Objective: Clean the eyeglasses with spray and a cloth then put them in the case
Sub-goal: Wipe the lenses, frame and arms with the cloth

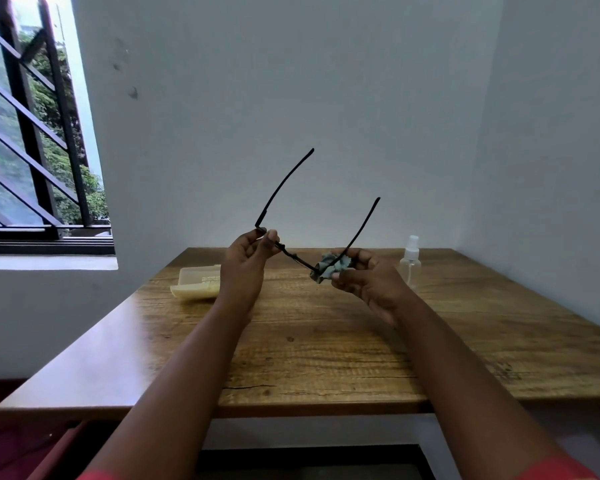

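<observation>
Your left hand [245, 261] pinches one end of the eyeglasses [293, 255] frame between thumb and fingertips, holding the pair up above the table [326, 341]. Your right hand [368, 280] is curled round a crumpled grey-green cloth [331, 266], pressing it onto the frame's other end; the lens there is buried under the cloth and your fingers, so you cannot see it. The lenses are hard to make out edge-on; only the thin dark front bar and the two temple arms, unfolded and pointing up and away from you, read clearly. Behind your left wrist lies the pale yellow case [196, 284], its right part hidden by your hand. The clear spray bottle [410, 259] stands upright on the table just beyond your right hand.
</observation>
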